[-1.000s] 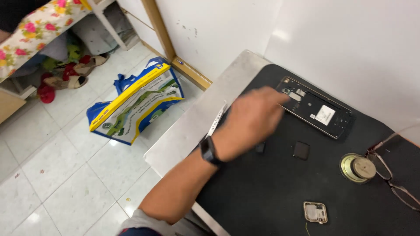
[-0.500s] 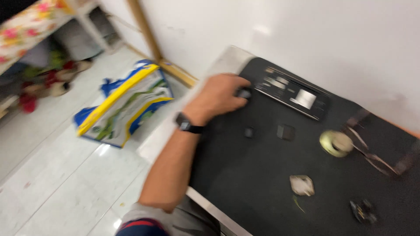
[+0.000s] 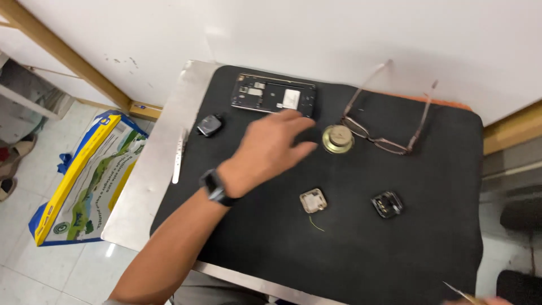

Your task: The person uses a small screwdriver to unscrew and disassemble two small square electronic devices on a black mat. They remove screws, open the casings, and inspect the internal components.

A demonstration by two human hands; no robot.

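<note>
Compared with half a second earlier, the left hand (image 3: 271, 148) has left the mat's near-left corner by the opened phone and now hovers over the middle of the black work mat (image 3: 395, 248), fingers loosely spread and slightly curled, palm down, holding nothing. Its fingertips lie just beside the round brass-coloured speaker disc (image 3: 338, 138), apart from it. The view has also swung rightward, so the whole mat now shows.

The opened phone chassis (image 3: 272, 95), a flat dark rectangle with exposed metal shields and a pale patch, lies at the mat's far edge, just beyond the fingers. A small dark rounded module (image 3: 210, 125) sits to the left of the hand, near the mat's edge. A slim silvery tool (image 3: 179, 155) rests on the bare brushed-steel table (image 3: 147, 186). Brown thin-framed spectacles (image 3: 389, 133), arms unfolded, lie upside-down to the right of the disc. Nearer the viewer are a small pale squarish component (image 3: 313, 201) with a thin greenish wire and, well to its right, a dark squarish component (image 3: 387, 204) with glinting contacts.

A black wristwatch (image 3: 216, 187) bands the left wrist. The right hand (image 3: 480, 301) barely enters at the bottom right corner; its grip cannot be told. A glossy yellow-and-blue woven bag (image 3: 84, 181) stands on the pale tiled floor
</note>
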